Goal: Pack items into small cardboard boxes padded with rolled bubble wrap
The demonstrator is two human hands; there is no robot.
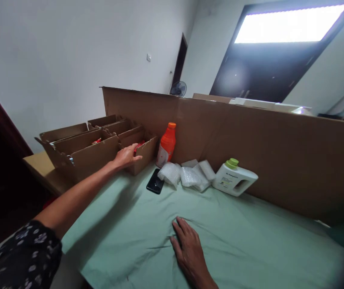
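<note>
My left hand (126, 156) reaches out to the left and rests on the rim of a small open cardboard box (143, 154), fingers apart; something red shows inside the box. My right hand (188, 249) lies flat, palm down, on the pale green cloth (250, 241) near the front edge and holds nothing. Just beyond the box stands an orange bottle (166, 145). A black phone (155, 182) lies on the cloth, next to several bubble-wrap pieces (187, 174) and a white jug with a green cap (235, 178).
More open cardboard boxes (81, 148) stand in a row at the left. A long upright cardboard wall (280, 144) runs along the back of the cloth. A fan (178, 88) and dark doorways lie behind it.
</note>
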